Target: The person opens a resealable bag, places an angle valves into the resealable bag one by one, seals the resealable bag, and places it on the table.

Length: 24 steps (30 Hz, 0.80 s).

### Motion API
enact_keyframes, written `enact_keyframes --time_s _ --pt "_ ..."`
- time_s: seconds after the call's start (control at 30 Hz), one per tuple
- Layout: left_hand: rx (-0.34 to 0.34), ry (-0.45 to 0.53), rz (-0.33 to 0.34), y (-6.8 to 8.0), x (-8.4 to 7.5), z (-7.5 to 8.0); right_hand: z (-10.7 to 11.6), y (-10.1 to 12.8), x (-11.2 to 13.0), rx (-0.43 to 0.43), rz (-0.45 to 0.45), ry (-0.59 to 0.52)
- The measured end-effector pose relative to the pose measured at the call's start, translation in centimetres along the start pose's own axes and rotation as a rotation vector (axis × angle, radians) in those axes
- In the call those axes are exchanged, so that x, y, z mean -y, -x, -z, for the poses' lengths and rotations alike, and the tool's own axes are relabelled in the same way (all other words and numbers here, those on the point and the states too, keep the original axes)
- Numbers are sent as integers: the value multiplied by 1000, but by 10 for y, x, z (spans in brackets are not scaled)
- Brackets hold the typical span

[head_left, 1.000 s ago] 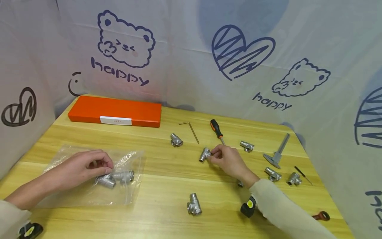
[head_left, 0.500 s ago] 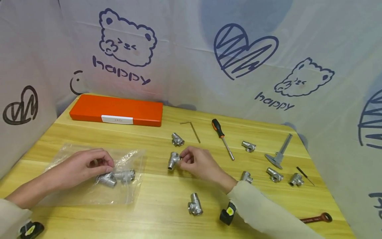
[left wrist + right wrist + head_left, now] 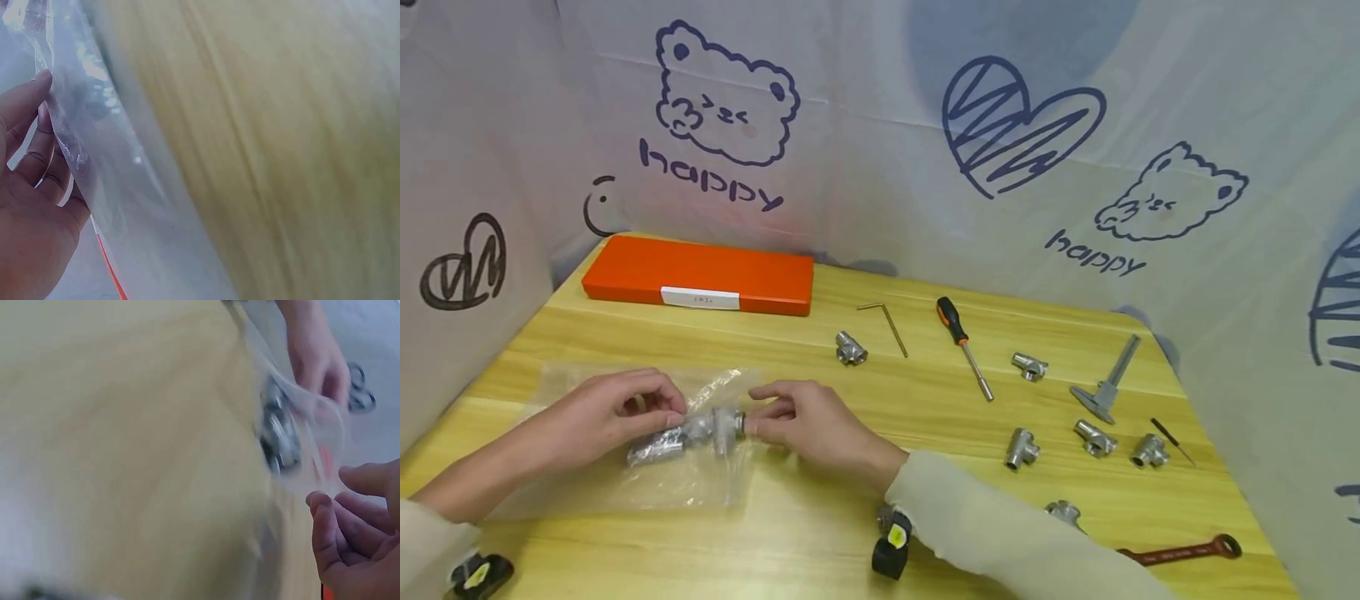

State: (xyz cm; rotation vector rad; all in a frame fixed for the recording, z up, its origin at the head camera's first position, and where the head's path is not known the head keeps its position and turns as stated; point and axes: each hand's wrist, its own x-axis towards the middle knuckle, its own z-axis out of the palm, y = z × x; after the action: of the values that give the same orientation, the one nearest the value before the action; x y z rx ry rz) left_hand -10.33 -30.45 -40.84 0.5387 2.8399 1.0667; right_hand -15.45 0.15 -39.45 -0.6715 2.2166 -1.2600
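Pinching the mouth of the plastic bag [image 3: 625, 467], the left hand [image 3: 602, 417] holds it open on the table [image 3: 820, 533]. The right hand [image 3: 808, 425] has carried a tee fitting [image 3: 724, 427] leftward from near the screwdriver [image 3: 962, 346] to the bag mouth, fingertips still clamped on it, two fittings already bagged.

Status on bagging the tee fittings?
Done: two or three fittings lie in the clear bag. In hand: left hand grips the bag mouth; right hand feeds a tee in. Left: at least five loose tees, e.g., on the table.

Wooden table [image 3: 820, 533] with fittings, tools, orange case [image 3: 700, 286]
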Motion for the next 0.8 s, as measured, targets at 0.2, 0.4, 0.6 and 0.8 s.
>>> enact_keyframes --time_s 0.2,0.4,0.6,0.8 --pt "3 -3 7 0 0 1 50 1 -23 -219 -29 112" --pt "4 9 0 1 1 -1 77 -9 -51 -357 -117 267" --pt "10 20 10 1 1 -2 81 -16 -58 -381 -140 411" --pt "21 18 18 0 1 0 86 -17 -56 -347 -187 406"
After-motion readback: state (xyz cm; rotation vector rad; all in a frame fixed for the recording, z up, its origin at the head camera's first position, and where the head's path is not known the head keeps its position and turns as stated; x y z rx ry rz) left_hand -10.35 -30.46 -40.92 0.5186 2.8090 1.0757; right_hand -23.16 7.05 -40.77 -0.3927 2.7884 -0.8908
